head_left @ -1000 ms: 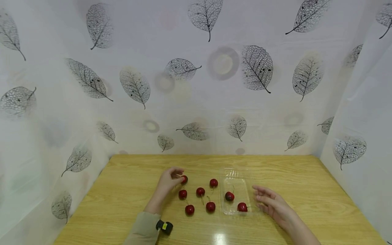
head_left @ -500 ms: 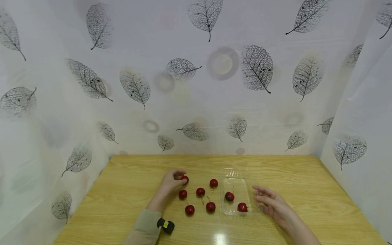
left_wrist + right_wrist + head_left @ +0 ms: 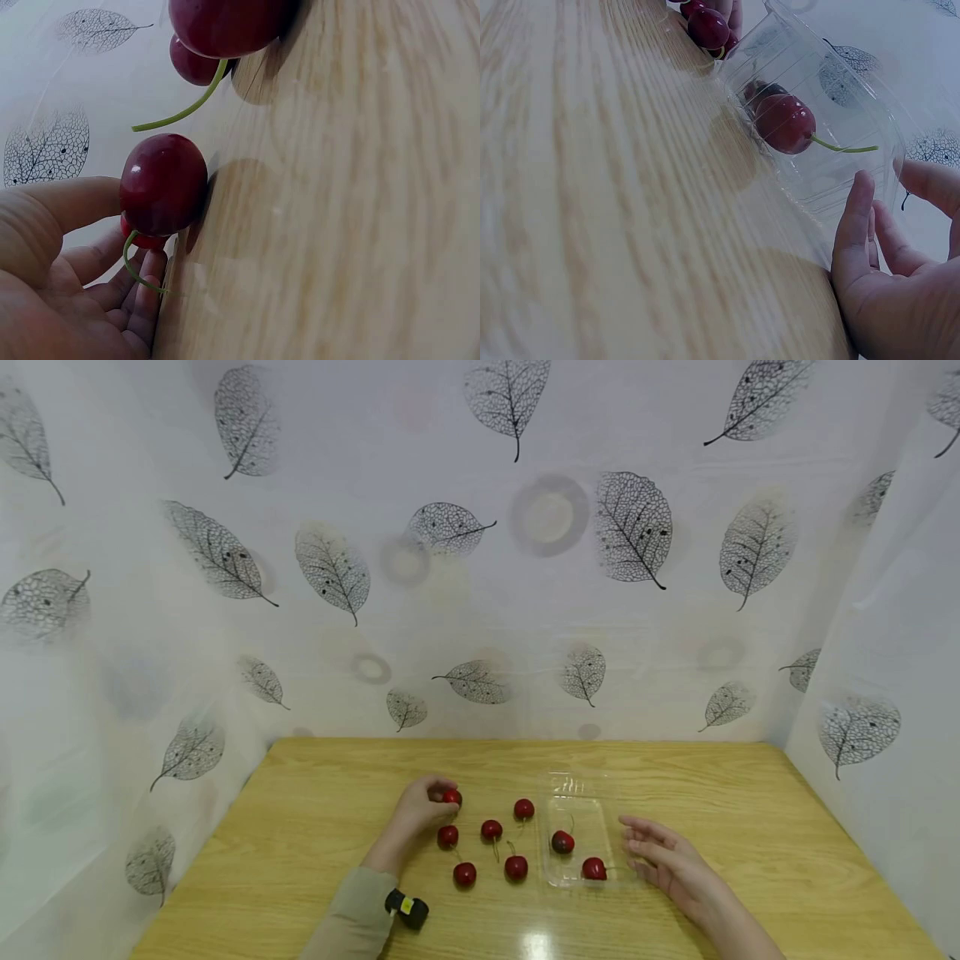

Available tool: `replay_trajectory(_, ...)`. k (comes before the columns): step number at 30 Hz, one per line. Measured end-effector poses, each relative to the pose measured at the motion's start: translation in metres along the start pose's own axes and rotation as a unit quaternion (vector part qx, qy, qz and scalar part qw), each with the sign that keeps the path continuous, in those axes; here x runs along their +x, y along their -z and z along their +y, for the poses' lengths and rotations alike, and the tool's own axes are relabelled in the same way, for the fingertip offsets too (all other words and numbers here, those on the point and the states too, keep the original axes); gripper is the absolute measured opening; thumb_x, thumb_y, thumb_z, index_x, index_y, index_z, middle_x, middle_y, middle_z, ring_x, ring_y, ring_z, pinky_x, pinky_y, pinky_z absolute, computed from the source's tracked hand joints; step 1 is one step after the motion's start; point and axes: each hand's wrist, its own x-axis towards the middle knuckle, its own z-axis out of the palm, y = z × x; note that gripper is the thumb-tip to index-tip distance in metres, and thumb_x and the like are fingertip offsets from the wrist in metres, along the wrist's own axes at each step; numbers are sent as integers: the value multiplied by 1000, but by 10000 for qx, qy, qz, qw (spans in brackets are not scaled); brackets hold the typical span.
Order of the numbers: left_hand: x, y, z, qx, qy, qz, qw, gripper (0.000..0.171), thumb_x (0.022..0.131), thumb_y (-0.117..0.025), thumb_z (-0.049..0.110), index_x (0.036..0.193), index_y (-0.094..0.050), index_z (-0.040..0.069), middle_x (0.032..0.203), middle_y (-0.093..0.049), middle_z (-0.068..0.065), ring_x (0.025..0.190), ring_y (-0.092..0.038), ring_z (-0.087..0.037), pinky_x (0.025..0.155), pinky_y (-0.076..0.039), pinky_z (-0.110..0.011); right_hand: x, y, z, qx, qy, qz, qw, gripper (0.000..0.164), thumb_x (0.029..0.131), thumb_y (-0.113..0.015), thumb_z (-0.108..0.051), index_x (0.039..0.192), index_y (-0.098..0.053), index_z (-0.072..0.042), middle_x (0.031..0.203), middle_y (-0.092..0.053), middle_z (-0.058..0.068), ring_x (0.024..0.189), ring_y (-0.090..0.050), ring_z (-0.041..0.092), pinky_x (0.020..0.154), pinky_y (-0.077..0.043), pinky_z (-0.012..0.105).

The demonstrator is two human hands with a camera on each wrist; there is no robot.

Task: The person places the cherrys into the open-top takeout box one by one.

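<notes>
At the back left of the loose fruit, my left hand (image 3: 420,805) pinches a red cherry (image 3: 452,797) between thumb and fingers, low over the table. In the left wrist view a nearer cherry (image 3: 164,184) hides most of the held one (image 3: 147,241). A clear plastic container (image 3: 551,877) stands right of centre, holding a dark cherry (image 3: 562,842) and a redder one (image 3: 594,868). My right hand (image 3: 678,868) lies beside its right wall, fingers loosely bent and holding no fruit. Whether its fingertips touch the plastic I cannot tell.
Several stemmed cherries lie between the left hand and the container, among them one at the front (image 3: 465,874), one in the middle (image 3: 491,831) and one at the back (image 3: 523,809). A leaf-patterned sheet (image 3: 510,610) closes off the table's (image 3: 315,827) back and sides.
My left hand has shifted slightly right, its thumb and fingers closing further around the cherry, which has moved a little with it. The right hand and the container stay put.
</notes>
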Motion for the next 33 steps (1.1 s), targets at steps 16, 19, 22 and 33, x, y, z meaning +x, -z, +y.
replay_trajectory(16,2,1,-2,-169,52,73,9998,32,87,-81,-2,118,-72,-5,111,-71,-19,99,-65,-26,83,-54,-29,-1,0,0,32,10,-21,10000,34,109,-54,-6,123,-69,-34,120,-64,-12,109,-66,0,95,-58,20)
replay_trajectory(19,2,0,-2,-177,81,107,9998,32,87,-81,-1,118,-72,-4,110,-71,-19,99,-64,-25,82,-53,-28,-1,0,0,44,-2,-24,10000,35,109,-55,-6,122,-69,-35,120,-64,-12,109,-66,1,95,-59,20)
replay_trajectory(22,2,0,-2,-224,107,111,9996,32,88,-81,-1,118,-72,-4,110,-71,-19,98,-64,-24,81,-52,-27,-1,0,0,49,-12,-20,10000,34,109,-55,-7,122,-69,-35,120,-64,-12,109,-66,1,95,-59,20)
replay_trajectory(33,-1,0,5,-746,371,-21,9965,35,89,-79,-3,122,-70,-6,114,-69,-19,103,-63,-25,86,-53,-28,-1,-1,0,-22,-35,51,10000,32,109,-55,-8,124,-68,-34,121,-64,-11,108,-66,2,94,-59,21)
